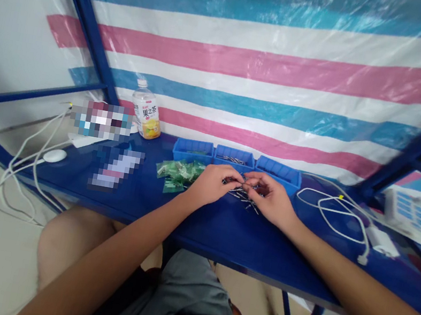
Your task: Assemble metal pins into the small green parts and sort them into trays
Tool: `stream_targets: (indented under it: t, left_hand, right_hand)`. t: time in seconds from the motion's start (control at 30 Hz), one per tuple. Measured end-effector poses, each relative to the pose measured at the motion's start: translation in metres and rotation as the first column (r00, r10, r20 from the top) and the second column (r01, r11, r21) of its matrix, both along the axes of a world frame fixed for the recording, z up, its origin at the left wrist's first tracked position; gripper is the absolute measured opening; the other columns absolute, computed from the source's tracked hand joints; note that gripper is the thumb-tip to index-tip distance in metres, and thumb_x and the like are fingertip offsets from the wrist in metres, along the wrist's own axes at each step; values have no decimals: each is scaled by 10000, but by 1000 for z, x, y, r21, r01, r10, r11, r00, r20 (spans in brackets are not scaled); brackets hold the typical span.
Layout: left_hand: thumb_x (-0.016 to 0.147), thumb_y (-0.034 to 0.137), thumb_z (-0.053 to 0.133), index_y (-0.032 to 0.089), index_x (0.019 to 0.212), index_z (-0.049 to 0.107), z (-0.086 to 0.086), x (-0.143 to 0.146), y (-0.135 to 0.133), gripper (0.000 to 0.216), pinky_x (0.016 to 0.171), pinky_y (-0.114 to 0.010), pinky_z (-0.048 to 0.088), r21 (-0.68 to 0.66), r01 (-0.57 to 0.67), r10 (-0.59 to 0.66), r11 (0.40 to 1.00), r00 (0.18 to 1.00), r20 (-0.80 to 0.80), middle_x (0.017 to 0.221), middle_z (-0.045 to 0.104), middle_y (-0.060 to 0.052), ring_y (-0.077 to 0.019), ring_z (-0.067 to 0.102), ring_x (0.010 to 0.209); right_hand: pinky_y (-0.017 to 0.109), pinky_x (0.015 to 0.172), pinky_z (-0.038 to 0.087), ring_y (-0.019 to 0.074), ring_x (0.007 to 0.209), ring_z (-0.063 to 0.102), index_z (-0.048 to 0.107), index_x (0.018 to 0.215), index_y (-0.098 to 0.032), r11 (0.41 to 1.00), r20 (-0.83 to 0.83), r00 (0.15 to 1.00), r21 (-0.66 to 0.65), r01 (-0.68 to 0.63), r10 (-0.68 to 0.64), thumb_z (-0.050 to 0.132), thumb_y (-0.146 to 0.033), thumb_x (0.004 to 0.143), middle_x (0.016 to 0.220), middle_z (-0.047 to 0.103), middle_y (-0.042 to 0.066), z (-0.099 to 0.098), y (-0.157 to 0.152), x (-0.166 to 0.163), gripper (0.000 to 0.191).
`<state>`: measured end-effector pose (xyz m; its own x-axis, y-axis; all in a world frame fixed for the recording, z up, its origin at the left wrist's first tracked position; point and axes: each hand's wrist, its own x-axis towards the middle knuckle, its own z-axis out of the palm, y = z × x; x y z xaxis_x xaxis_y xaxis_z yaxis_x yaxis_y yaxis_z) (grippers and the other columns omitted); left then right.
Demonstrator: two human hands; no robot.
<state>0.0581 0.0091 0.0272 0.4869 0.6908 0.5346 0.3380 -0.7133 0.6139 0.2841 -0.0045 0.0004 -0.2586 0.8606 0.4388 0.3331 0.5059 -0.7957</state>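
My left hand (212, 182) and my right hand (270, 198) meet fingertip to fingertip over a small heap of thin metal pins (246, 199) on the blue table (222, 230). Both hands are pinched closed on something small between them, seemingly a pin, too small to name. A pile of small green plastic parts (179, 171) lies just left of my left hand. Three blue trays (235, 157) stand in a row right behind my hands; the middle one holds more metal pins.
A tea bottle with a yellow label (147, 112) stands at the back left. White cables and a round white puck (55, 155) lie at the left edge. A white cable with adapter (346, 219) and a power strip (414, 214) sit at the right. A striped tarp hangs behind.
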Motion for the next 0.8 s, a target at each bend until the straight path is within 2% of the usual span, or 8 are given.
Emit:
stream_targets:
  t: [0.17,0.27,0.33,0.47,0.6,0.7,0.8]
  left_hand:
    - [916,166,704,198,1224,667,-6,2,1,312,933,-349,602,-218,87,-50,972,984,171,1095,792,-81,-199,765,982]
    - [923,186,708,203,1284,598,-9,3,2,378,932,-362,597,-284,152,-77,947,962,260,1109,785,-97,-196,768,970]
    - [925,221,722,205,1292,585,-9,3,1,392,919,-360,594,-306,153,-65,940,958,279,1096,786,-98,-199,766,970]
    - [896,334,780,203,1248,637,-3,2,-2,403,818,-321,585,-281,33,24,959,980,197,1029,789,-74,-192,749,881]
    - [912,387,753,198,1009,762,6,2,-6,213,758,-291,551,-177,-36,55,984,993,102,996,791,-52,-174,717,824]
    - [883,418,780,192,929,775,10,2,-9,231,724,-275,531,-160,-67,82,985,993,86,936,789,-39,-167,702,793]
    - [875,438,784,183,897,765,9,2,-10,257,696,-262,513,-169,-78,92,982,993,75,878,778,-30,-162,697,776]
  right_hand:
    - [341,731,576,200,801,703,658,1272,-243,999,-41,998,-22,-49,48,725,-463,927,926,759,40,2,-1,0,415]
    - [342,726,577,194,785,699,646,1291,-246,996,-61,996,-46,-70,67,721,-468,931,944,759,42,3,-3,-2,430]
    - [347,724,578,192,769,694,640,1287,-243,996,-58,996,-51,-69,66,722,-469,931,950,761,43,4,-3,-3,430]
    - [339,702,567,202,780,694,643,1262,-235,999,-15,999,-35,-33,33,736,-477,919,949,759,47,3,-4,-4,430]
    - [304,611,512,174,669,646,715,1083,-225,1000,87,996,12,23,-24,730,-518,916,896,754,42,5,-6,-3,337]
    - [294,581,472,163,617,611,740,1011,-227,999,179,984,37,4,-11,693,-510,948,818,743,22,8,-9,-3,294]
    - [304,627,470,182,674,625,735,915,-220,995,248,968,83,-51,29,631,-464,996,787,724,25,11,-11,-3,278]
